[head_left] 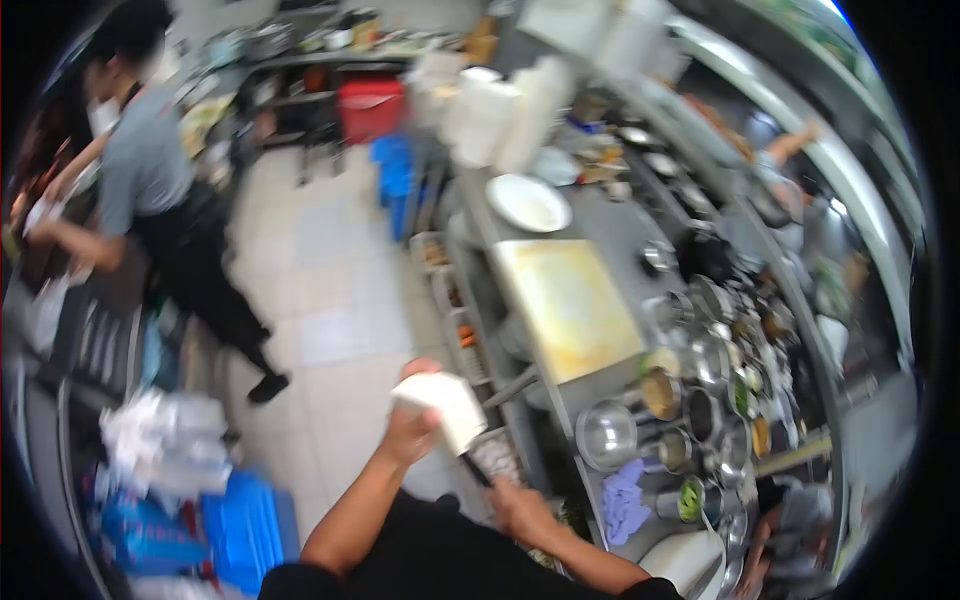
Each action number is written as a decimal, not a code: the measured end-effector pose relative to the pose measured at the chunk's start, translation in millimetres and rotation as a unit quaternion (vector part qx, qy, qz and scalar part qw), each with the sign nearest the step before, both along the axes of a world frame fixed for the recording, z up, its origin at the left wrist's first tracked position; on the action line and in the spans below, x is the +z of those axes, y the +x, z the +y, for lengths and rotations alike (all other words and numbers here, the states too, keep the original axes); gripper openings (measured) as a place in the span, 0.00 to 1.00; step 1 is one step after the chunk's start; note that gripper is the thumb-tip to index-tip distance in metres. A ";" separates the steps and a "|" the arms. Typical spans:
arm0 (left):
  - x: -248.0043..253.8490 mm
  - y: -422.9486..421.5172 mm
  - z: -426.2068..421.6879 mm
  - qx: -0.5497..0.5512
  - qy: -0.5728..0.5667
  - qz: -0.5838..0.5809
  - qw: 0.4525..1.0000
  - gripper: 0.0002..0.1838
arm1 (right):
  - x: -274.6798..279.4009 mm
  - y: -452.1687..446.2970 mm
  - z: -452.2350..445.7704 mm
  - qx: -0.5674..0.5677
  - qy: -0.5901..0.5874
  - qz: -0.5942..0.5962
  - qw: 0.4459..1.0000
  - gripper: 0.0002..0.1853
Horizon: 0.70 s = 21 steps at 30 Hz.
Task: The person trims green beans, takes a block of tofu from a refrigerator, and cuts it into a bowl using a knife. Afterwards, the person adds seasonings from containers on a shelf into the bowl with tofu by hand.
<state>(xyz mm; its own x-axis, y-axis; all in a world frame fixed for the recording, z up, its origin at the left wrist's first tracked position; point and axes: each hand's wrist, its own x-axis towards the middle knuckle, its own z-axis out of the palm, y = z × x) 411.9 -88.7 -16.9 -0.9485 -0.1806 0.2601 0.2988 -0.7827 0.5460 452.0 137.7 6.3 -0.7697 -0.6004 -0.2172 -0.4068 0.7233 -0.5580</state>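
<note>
- I have the black-handled tool [462, 428] up in the air, off the table [618, 232]; taking the cutting board [572, 312] as my landmark, it is left of the board's near end and closer to the wearer's body.
- My right grip [522, 512] is closed round the black handle [477, 470], below and slightly left of the board in this view.
- My left grip [415, 432] is further left of the board, holding the broad white part [442, 397] with the thumb across its face and fingertips showing past the far edge.
- Blur keeps me from telling whether that white part is a bare blade or something covered.
- I'd judge it moderately light and stiff, with some weight toward the broad end. It doesn't look fragile, though the flat face could be slippery if wet.
- The best hold, to my mind, is a full wrap on the handle, the other hand flat on the faces and clear of the edges, in case one is sharp.
- Its long axis slants nearly along the board's length, leaning more to the left: handle toward the right hand and body, white end pointing forward and away from the board.
</note>
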 end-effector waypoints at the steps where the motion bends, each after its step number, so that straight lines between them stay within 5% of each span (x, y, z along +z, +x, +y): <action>1: -3.7 -1.8 1.9 0.006 0.001 -0.008 1.000 0.44 | -0.2 -1.7 1.8 -0.003 0.010 -0.045 0.999 0.09; 5: -24.0 -8.0 5.4 0.042 -0.018 -0.045 0.998 0.49 | -23.2 -21.2 34.6 -0.114 -0.002 -0.112 0.987 0.11; 8: -29.6 -39.1 18.1 0.071 -0.047 -0.012 0.996 0.45 | 86.0 -36.2 99.9 -0.395 0.006 0.071 0.916 0.17; 12: 17.9 -138.4 78.9 -0.150 -0.010 0.113 0.982 0.50 | 28.8 -35.8 48.2 -0.214 -0.017 0.071 0.974 0.09; 16: -27.7 -94.7 17.6 -0.041 -0.042 0.043 0.997 0.47 | -43.4 -44.8 28.1 -0.109 -0.059 0.048 0.991 0.17; 18: -28.4 -101.0 12.3 -0.039 -0.039 0.052 0.997 0.46 | 32.0 -37.3 15.6 -0.102 -0.069 0.025 0.992 0.18; 21: -25.9 -140.0 21.8 -0.052 0.012 0.066 0.996 0.43 | 22.4 -84.9 30.9 0.009 0.017 0.088 0.996 0.16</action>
<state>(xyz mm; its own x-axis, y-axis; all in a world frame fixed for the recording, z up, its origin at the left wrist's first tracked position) 271.9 -66.9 -42.8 -0.9199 -0.0911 0.3815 0.2841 -0.8254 0.4879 367.1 168.7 28.7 -0.7870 -0.6089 -0.0994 -0.5095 0.7322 -0.4519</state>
